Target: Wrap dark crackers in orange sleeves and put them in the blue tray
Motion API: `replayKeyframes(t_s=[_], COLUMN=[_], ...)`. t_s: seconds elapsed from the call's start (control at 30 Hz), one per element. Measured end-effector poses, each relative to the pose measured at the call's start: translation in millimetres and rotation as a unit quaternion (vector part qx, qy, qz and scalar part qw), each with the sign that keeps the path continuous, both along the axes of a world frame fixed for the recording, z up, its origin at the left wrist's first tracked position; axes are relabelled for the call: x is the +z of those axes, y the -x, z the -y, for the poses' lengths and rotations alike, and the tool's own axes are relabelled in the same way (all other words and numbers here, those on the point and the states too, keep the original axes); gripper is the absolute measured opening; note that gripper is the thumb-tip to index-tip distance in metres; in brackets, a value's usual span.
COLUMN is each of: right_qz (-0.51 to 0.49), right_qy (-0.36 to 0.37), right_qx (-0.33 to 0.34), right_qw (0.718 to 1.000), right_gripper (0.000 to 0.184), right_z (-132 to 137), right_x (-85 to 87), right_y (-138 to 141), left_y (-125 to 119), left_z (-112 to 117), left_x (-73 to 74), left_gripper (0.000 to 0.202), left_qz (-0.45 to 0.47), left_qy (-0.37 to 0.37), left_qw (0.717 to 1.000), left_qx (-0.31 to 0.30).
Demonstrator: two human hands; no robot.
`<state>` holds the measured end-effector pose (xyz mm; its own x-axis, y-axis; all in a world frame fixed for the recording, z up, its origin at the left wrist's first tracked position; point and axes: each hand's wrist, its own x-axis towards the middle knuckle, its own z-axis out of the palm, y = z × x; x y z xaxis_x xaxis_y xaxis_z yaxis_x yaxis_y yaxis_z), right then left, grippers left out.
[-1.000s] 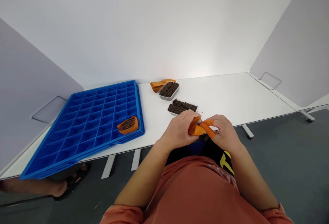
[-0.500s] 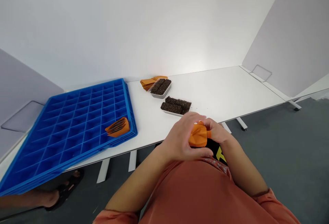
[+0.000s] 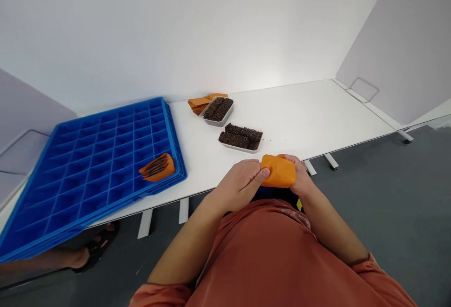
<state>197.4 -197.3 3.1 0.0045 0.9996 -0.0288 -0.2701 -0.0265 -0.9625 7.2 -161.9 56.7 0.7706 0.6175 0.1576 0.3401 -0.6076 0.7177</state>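
Both my hands hold a flat orange pouch (image 3: 279,171) just in front of the white table's near edge (image 3: 197,189). My left hand (image 3: 240,184) pinches its left end with thumb and fingers closed. My right hand (image 3: 299,177) cups it from beneath and behind, fingers wrapped around it. A blue compartment tray (image 3: 88,161) lies to the left, with orange pouches (image 3: 157,167) standing in one near cell. Two shallow trays of dark brown flat pieces (image 3: 241,138) (image 3: 218,109) sit beyond my hands.
A stack of empty orange pouches (image 3: 200,101) lies behind the farther tray. Grey divider panels (image 3: 398,43) stand at both table ends. Another person's sandalled foot (image 3: 89,253) shows on the floor under the blue tray at the left.
The pouch has gone from being bunched between my fingers to lying flat and spread between both hands. My hands rose slightly toward the table edge; the view shifted a little.
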Motion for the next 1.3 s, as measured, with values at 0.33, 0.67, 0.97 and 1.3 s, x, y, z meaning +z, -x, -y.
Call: replayKeyframes(t_s=[0.33, 0.67, 0.97, 1.3], right_qz=[0.105, 0.122, 0.095, 0.200], right_qy=[0.049, 0.065, 0.081, 0.085], right_qx=[0.093, 0.121, 0.024, 0.168], right_qw=[0.989, 0.983, 0.992, 0.962], right_gripper=[0.035, 0.025, 0.033, 0.022], right_z=[3, 3, 8, 7], right_x=[16.8, -2.6, -16.4, 1.7], right_y=[-2, 4, 10, -20], left_y=[10, 18, 14, 5], left_z=[-9, -4, -3, 7], left_x=[-26.4, -28.0, -36.8, -47.8], left_gripper=[0.050, 0.048, 0.047, 0.048], left_qz=[0.003, -0.015, -0.068, -0.049], left_qy=[0.007, 0.080, 0.025, 0.079], left_qw=[1.000, 0.996, 0.997, 0.996], left_qx=[0.002, 0.024, 0.013, -0.002])
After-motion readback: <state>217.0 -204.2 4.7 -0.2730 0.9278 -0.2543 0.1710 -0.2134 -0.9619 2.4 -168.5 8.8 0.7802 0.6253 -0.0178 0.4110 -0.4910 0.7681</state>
